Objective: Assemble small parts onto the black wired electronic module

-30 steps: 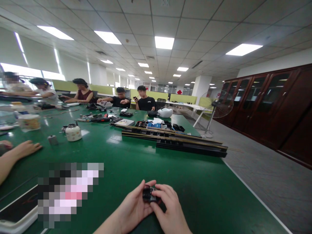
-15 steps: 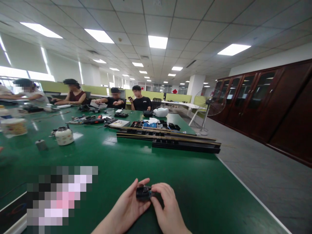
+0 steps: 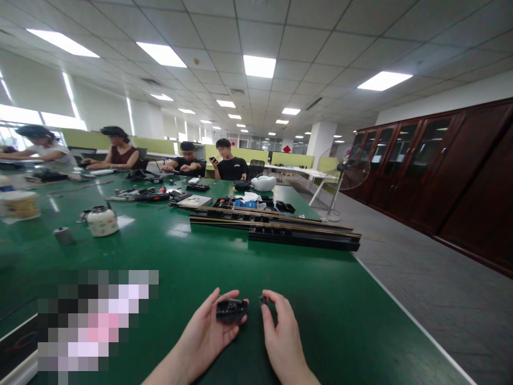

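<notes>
Near the front edge of the green table (image 3: 192, 267), my left hand (image 3: 210, 331) has its fingers curled round a small black plastic housing (image 3: 231, 312). The housing's upper side looks hollow, with parts inside too small to name. To its right, my right hand (image 3: 282, 334) pinches a tiny dark piece (image 3: 263, 300) with a bluish spot between thumb and fingertips. A gap separates this piece from the housing. Both hands are held just above the tabletop.
Long black rails (image 3: 304, 238) with thin brass-coloured rods lie across the table ahead. A cream pot (image 3: 102, 221) and a grey cylinder (image 3: 64, 236) stand to the left. A blurred-out screen (image 3: 96, 321) lies at lower left. Several people sit at the far side.
My right hand has moved away from the black housing, with the tiny piece now apart from it. My left hand has shifted slightly left, and the housing's hollow side shows more.
</notes>
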A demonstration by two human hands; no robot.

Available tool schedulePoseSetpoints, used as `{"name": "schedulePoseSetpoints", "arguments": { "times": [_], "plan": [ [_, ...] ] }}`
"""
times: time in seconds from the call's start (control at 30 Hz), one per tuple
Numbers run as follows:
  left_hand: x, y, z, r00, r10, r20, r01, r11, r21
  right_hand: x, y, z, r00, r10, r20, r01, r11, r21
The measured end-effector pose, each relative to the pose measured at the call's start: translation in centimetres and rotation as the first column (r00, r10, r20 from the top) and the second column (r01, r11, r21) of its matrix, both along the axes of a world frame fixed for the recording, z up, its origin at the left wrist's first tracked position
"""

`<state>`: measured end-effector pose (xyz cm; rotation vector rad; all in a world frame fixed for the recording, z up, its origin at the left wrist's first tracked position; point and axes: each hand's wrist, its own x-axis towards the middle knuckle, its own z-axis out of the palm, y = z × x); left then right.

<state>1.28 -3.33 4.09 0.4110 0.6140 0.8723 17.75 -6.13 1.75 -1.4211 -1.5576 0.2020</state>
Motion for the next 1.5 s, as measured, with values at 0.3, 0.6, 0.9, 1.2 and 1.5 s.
{"name": "schedulePoseSetpoints", "arguments": {
  "times": [0.3, 0.6, 0.9, 1.2, 1.5],
  "plan": [
    [-0.1, 0.4, -0.6, 0.999, 0.026, -0.025, -0.026, 1.0, -0.011, 0.4, 0.4, -0.3, 0.986, -0.16, -0.051, 0.163, 0.985, 0.049],
    [-0.1, 0.5, -0.7, 0.999, 0.03, -0.032, -0.03, 1.0, -0.003, 0.0, -0.2, -0.1, 0.997, -0.077, 0.015, 0.076, 0.994, 0.075],
    [0.0, 0.1, -0.9, 1.0, 0.01, -0.027, -0.01, 1.0, 0.014, -1.3, -0.9, 1.1, 0.959, 0.252, 0.131, -0.252, 0.968, -0.014],
    [0.7, -0.3, -1.1, 1.0, -0.02, -0.006, 0.021, 0.998, 0.059, -1.8, -1.3, 2.0, 0.953, 0.193, 0.235, -0.198, 0.98, -0.002],
    [0.8, -0.3, -1.0, 0.998, -0.032, -0.048, 0.034, 0.998, 0.043, -1.4, -1.4, 2.5, 0.921, 0.245, 0.303, -0.208, 0.967, -0.149]
  ]
}}
